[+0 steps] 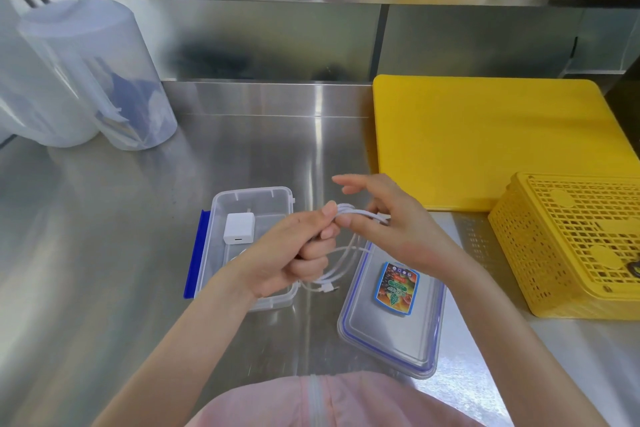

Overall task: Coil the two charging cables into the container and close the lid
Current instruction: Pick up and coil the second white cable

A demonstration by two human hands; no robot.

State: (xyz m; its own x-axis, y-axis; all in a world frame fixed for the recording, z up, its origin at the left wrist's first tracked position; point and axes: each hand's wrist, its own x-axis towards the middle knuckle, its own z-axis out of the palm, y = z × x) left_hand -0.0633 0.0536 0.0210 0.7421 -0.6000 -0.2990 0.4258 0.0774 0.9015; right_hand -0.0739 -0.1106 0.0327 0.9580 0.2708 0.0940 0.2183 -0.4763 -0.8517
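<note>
Both hands' fingers (pixel 313 234) grip a white cable (pixel 341 263) looped into hanging coils above the container (pixel 221 204).

I am seeing two bare forearms, sleeveless up to the frame edge, ending in a left hand (pixel 304 246) and right hand (pixel 388 222) wearing no rings or gloves. At six o'clock, a pale pink garment (pixel 332 402) with a whitish zip is showing.

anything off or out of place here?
Nothing damaged or spilled. The lid lies off beside the open container, which holds a white charger. Both hands, left hand and right hand, hold the half-coiled white cable, its plug end dangling.
</note>
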